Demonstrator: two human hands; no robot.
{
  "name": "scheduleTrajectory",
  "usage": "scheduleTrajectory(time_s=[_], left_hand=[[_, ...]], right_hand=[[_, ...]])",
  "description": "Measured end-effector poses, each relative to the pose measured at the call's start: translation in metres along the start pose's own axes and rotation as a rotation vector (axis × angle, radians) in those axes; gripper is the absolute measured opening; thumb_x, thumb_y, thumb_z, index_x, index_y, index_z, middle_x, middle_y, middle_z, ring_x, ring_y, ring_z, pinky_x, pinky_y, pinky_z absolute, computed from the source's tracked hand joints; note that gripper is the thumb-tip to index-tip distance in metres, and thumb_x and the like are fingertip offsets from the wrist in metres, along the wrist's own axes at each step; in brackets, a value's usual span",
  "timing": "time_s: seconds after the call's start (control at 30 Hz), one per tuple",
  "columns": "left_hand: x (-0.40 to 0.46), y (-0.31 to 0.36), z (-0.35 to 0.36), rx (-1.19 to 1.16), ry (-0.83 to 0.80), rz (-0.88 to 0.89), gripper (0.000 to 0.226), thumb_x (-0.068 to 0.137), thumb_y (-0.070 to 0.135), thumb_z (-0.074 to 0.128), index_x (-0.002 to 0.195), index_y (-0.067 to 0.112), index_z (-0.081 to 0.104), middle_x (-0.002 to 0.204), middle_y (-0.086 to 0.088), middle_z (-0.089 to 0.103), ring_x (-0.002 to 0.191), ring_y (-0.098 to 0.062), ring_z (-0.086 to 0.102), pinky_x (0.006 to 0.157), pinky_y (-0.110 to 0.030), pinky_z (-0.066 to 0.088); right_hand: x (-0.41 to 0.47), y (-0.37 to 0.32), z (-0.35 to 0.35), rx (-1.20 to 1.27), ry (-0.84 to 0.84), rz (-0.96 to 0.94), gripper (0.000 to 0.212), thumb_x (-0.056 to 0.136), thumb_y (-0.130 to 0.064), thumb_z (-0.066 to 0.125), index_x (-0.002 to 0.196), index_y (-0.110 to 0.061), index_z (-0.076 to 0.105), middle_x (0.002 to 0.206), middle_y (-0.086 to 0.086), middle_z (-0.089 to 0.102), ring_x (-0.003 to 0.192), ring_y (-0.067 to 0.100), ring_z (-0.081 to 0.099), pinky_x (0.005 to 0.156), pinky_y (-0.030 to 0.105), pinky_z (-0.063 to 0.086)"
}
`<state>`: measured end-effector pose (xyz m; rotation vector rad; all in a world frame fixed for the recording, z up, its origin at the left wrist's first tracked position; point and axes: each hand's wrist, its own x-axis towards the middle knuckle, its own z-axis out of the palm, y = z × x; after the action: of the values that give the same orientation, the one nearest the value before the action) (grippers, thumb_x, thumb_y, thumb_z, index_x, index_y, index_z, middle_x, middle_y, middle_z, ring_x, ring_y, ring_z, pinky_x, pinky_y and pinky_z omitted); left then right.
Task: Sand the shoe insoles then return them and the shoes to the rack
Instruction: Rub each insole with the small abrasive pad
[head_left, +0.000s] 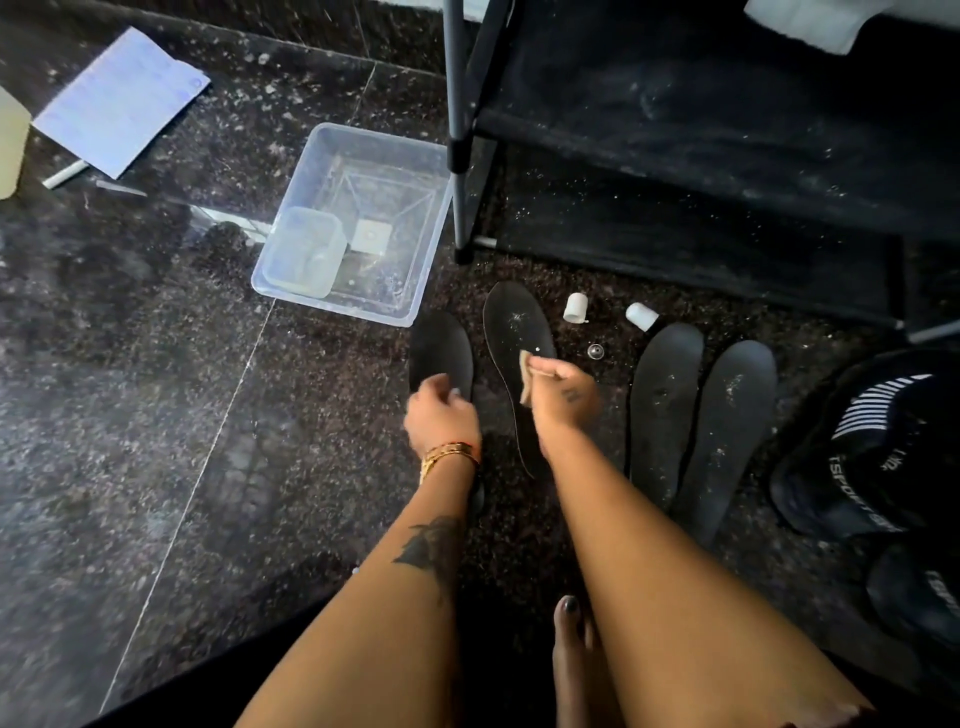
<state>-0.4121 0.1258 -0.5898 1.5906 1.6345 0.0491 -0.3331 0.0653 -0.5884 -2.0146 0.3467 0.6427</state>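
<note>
Several black insoles lie on the dark stone floor. My right hand (563, 395) pinches a tan piece of sandpaper (527, 379) against the middle insole (514, 327), which is speckled with white dust. My left hand (441, 415) rests with curled fingers on the left insole (441, 348); whether it grips the insole is unclear. Two more dusty insoles (667, 395) (732, 415) lie side by side to the right. Black shoes (878, 447) with white lettering sit at the right edge. The black shoe rack (727, 156) stands behind the insoles.
A clear plastic tub (410, 171) with a smaller container (306, 252) inside stands left of the rack. Two small white caps (575, 307) (642, 316) lie on the floor near the rack. A sheet of paper (122, 101) lies at far left. My bare foot (571, 660) is below.
</note>
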Motion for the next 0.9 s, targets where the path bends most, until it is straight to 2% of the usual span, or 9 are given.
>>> scheduleTrajectory(time_s=[0.1, 0.2, 0.3, 0.43, 0.57, 0.63, 0.7, 0.8, 0.9], left_hand=[[-0.013, 0.008, 0.024, 0.038, -0.202, 0.071, 0.040, 0.092, 0.018, 0.049, 0.132, 0.014, 0.050, 0.132, -0.012, 0.051, 0.121, -0.028, 0.049, 0.101, -0.030, 0.036], [-0.018, 0.016, 0.040, 0.002, -0.379, -0.051, 0.052, 0.093, 0.020, 0.048, 0.142, 0.011, 0.036, 0.143, -0.011, 0.036, 0.128, -0.029, 0.042, 0.105, -0.029, 0.031], [-0.015, 0.020, 0.047, -0.036, -0.433, -0.163, 0.055, 0.090, 0.020, 0.048, 0.142, 0.011, 0.035, 0.144, -0.012, 0.036, 0.128, -0.030, 0.042, 0.105, -0.032, 0.033], [-0.017, 0.022, 0.043, -0.107, -0.464, -0.258, 0.049, 0.089, 0.018, 0.045, 0.138, 0.011, 0.043, 0.142, -0.014, 0.040, 0.125, -0.030, 0.046, 0.105, -0.033, 0.037], [-0.013, 0.010, 0.047, -0.152, -0.449, -0.251, 0.047, 0.077, 0.017, 0.046, 0.122, 0.013, 0.060, 0.128, -0.015, 0.055, 0.114, -0.030, 0.055, 0.104, -0.037, 0.041], [-0.013, 0.010, 0.045, -0.212, -0.421, -0.222, 0.052, 0.068, 0.021, 0.045, 0.116, 0.016, 0.065, 0.122, -0.014, 0.060, 0.110, -0.030, 0.058, 0.101, -0.039, 0.045], [-0.040, 0.037, 0.013, -0.294, -0.412, -0.187, 0.037, 0.073, 0.017, 0.047, 0.100, 0.014, 0.071, 0.111, -0.015, 0.066, 0.100, -0.030, 0.062, 0.092, -0.037, 0.050], [-0.061, 0.061, -0.020, -0.368, -0.430, -0.101, 0.027, 0.079, 0.011, 0.050, 0.059, 0.014, 0.069, 0.068, -0.014, 0.063, 0.070, -0.024, 0.054, 0.068, -0.029, 0.044], [-0.070, 0.072, -0.047, -0.404, -0.470, -0.032, 0.038, 0.080, 0.003, 0.046, 0.054, 0.016, 0.070, 0.055, -0.004, 0.055, 0.057, -0.021, 0.048, 0.070, -0.033, 0.039]], right_hand=[[0.008, 0.007, -0.016, -0.042, 0.078, 0.019, 0.018, 0.084, -0.019, 0.066, 0.099, -0.013, 0.073, 0.093, 0.002, 0.073, 0.072, 0.013, 0.063, 0.076, 0.026, 0.052], [0.008, 0.010, -0.017, -0.096, 0.003, 0.035, 0.020, 0.085, -0.019, 0.065, 0.101, -0.013, 0.073, 0.096, 0.004, 0.073, 0.073, 0.012, 0.060, 0.073, 0.022, 0.048], [0.008, 0.009, -0.013, -0.146, -0.022, 0.023, 0.018, 0.083, -0.022, 0.066, 0.098, -0.016, 0.074, 0.099, 0.003, 0.073, 0.091, 0.019, 0.066, 0.089, 0.029, 0.051], [-0.001, 0.001, -0.016, -0.126, -0.002, 0.029, 0.016, 0.084, -0.019, 0.065, 0.097, -0.015, 0.074, 0.100, 0.003, 0.073, 0.091, 0.019, 0.066, 0.088, 0.027, 0.051], [-0.023, -0.014, -0.036, -0.120, -0.002, -0.031, 0.018, 0.085, -0.017, 0.064, 0.100, -0.010, 0.073, 0.102, 0.005, 0.072, 0.085, 0.013, 0.062, 0.065, 0.008, 0.042], [-0.037, -0.024, -0.048, -0.126, -0.010, -0.066, 0.018, 0.084, -0.020, 0.066, 0.099, -0.011, 0.074, 0.101, 0.004, 0.072, 0.087, 0.014, 0.063, 0.069, 0.011, 0.044], [-0.051, -0.037, -0.062, -0.106, -0.015, -0.097, 0.017, 0.083, -0.021, 0.067, 0.097, -0.014, 0.074, 0.100, 0.004, 0.073, 0.087, 0.016, 0.064, 0.074, 0.018, 0.046], [-0.070, -0.059, -0.082, -0.075, -0.001, -0.154, 0.015, 0.083, -0.016, 0.066, 0.095, -0.017, 0.075, 0.102, 0.004, 0.072, 0.091, 0.016, 0.064, 0.072, 0.014, 0.041], [-0.095, -0.086, -0.103, -0.057, -0.010, -0.234, 0.020, 0.083, -0.006, 0.063, 0.098, -0.013, 0.074, 0.104, 0.005, 0.071, 0.095, 0.016, 0.063, 0.071, 0.007, 0.040]])
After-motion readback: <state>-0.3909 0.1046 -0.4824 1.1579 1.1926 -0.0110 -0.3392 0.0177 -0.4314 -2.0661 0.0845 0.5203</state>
